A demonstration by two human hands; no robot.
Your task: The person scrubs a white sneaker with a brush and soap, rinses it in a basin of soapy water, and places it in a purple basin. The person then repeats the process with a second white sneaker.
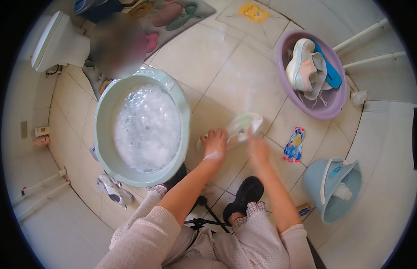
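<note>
A wet, light-coloured shoe (232, 138) with a peach patch lies on the tiled floor in front of me. My left hand (214, 144) grips it from above, fingers bent over its side. My right hand (258, 149) is blurred by motion at the shoe's right part. A pale green blur (244, 121) shows by its fingertips; whether the hand holds something there I cannot tell. Left of my hands stands a pale green basin (185, 124) of water covered with white suds (148, 127).
A purple basin (283, 64) at the upper right holds a white-and-peach sneaker (300, 67) and a blue insole (329, 72). Nearer are a colourful packet (294, 144) and a blue-grey bucket (316, 181) with a white bottle (342, 191). A grey-white shoe (115, 191) lies lower left; a toilet (65, 43) stands upper left.
</note>
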